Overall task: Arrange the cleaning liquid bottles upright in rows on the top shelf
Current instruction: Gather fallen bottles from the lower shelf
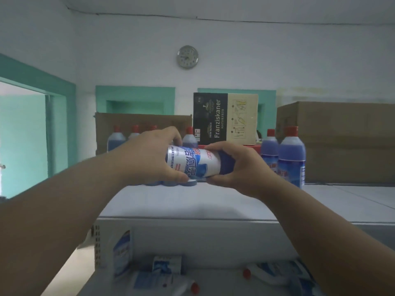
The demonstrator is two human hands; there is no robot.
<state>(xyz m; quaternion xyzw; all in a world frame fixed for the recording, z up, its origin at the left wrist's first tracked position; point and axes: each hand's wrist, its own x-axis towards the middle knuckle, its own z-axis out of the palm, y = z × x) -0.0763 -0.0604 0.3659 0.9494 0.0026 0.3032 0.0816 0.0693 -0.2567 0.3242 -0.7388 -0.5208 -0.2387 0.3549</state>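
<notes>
We hold a bottle [192,163] sideways over the top shelf [192,201], both hands' fingers [171,133] curled round it; next, tip it upright beside the row [188,137].

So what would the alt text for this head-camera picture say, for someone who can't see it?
Two bare hands, left hand and right hand, hold a cleaning liquid bottle sideways above a white top shelf. Red-capped bottles of blue liquid stand upright behind, before cardboard boxes and a wall clock.
</notes>
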